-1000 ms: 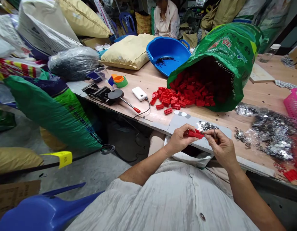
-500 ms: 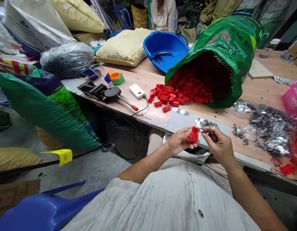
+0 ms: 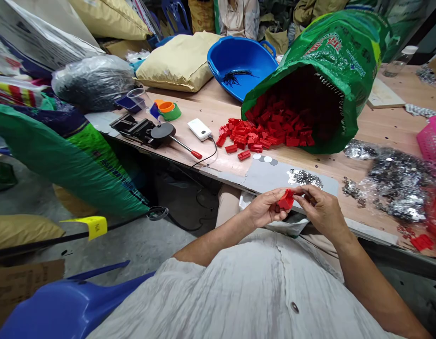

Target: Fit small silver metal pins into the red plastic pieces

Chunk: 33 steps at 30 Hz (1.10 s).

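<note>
A small red plastic part [image 3: 286, 200], hollow with raised walls, is held by my left hand [image 3: 269, 207] just over the table's front edge. My right hand [image 3: 318, 207] is pinched at the part's right side; what its fingertips hold, if anything, is too small to make out. Just beyond the hands, small shiny metal pieces [image 3: 304, 178] lie in a pile on a grey board [image 3: 263, 176]. Farther back, many similar red parts [image 3: 253, 136] spill out of a green sack [image 3: 331, 52] lying on its side.
A black clamp-like device with a red-tipped lever [image 3: 161, 134] and a white power bank [image 3: 199, 129] are at left. Behind stand a blue basin [image 3: 239, 52] and a cream sack [image 3: 179, 66]. Bagged metal pieces [image 3: 398, 183] and a pink basket [image 3: 431, 141] are at right.
My right hand has come closer to the red part, its fingertips now at the part's edge. The part has turned slightly in my left hand. The camera view has shifted a little.
</note>
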Each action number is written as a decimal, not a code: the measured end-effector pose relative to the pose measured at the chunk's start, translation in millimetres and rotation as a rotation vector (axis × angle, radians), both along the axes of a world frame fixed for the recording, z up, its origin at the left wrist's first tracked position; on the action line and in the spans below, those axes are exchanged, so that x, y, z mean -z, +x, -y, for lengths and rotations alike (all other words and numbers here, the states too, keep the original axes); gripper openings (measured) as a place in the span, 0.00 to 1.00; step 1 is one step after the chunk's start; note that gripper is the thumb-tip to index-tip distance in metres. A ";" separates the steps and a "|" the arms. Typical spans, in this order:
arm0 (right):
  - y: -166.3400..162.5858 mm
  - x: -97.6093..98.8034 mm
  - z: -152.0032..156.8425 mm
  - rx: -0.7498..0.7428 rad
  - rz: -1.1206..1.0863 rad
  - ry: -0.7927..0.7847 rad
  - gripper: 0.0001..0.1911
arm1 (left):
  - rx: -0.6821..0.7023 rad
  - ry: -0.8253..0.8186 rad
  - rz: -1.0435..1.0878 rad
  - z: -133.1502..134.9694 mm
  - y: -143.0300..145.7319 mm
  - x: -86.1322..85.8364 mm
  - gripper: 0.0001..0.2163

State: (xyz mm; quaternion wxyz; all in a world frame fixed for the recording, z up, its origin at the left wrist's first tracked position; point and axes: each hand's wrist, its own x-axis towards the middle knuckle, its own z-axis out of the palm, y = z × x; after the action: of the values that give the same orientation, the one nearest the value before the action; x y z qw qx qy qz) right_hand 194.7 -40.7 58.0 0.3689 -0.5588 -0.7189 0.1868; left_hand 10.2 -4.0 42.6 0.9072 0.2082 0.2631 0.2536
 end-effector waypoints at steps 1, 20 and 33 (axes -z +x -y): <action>0.1 0.3 0.1 0.010 0.008 -0.009 0.08 | -0.001 -0.013 0.006 0.3 0.0 -0.4 0.16; 17.2 -2.4 -0.8 -0.001 -0.333 -0.322 0.15 | -0.036 -0.080 0.047 3.0 2.1 -2.4 0.18; 13.0 15.8 -4.2 -0.183 -0.386 -0.498 0.14 | 0.102 -0.016 -0.026 2.8 4.5 13.2 0.27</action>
State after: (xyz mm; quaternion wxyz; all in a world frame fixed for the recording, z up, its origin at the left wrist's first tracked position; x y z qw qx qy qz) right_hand 207.7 -36.5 42.1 0.3319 -0.5194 -0.6151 0.4917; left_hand 14.7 -6.8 29.4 0.9171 0.2176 0.2659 0.2021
